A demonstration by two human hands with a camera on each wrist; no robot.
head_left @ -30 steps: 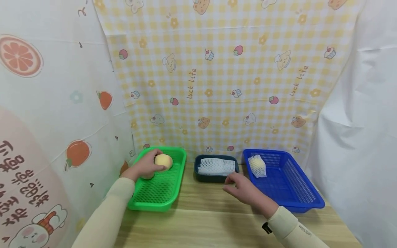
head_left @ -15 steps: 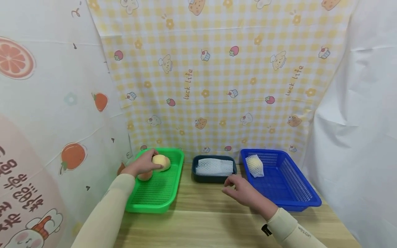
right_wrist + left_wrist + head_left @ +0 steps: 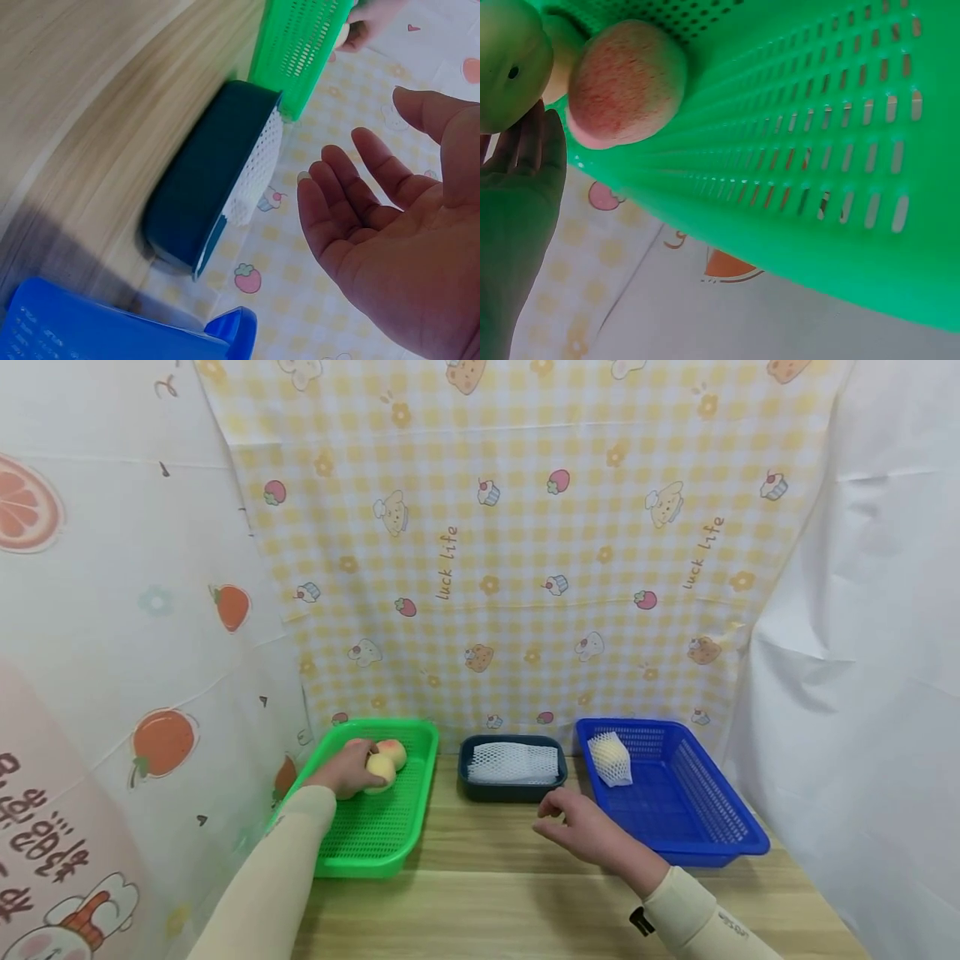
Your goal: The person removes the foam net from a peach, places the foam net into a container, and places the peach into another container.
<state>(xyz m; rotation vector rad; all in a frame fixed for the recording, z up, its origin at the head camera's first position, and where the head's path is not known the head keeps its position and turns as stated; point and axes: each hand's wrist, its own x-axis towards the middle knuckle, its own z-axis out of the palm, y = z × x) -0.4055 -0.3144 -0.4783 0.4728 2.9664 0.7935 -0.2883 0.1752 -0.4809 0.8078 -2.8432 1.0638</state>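
My left hand [image 3: 347, 770] is in the green basket [image 3: 405, 847], its thumb and fingers around a yellowish peach [image 3: 381, 770]. Right behind that fruit lies a second peach [image 3: 393, 752] with a pink top. The left wrist view shows the gripped peach [image 3: 510, 67] above the fingertips, and a red-blushed peach [image 3: 628, 84] against the basket wall. Over the wooden table, in front of the dark tray [image 3: 513, 792], my right hand [image 3: 581, 831] hovers with loosely bent fingers, holding nothing. White foam net sleeves [image 3: 513, 762] lie in that tray.
At the right stands a blue basket [image 3: 678, 810] with one net-wrapped fruit [image 3: 611, 758] in its back left corner. A checked cloth [image 3: 517, 527] hangs close behind the containers. White sheets bound the left and right sides.
My left hand has drawn the peach a little toward me and away from the peach behind it. The right hand stays nearly still. The head view has swung slightly right.
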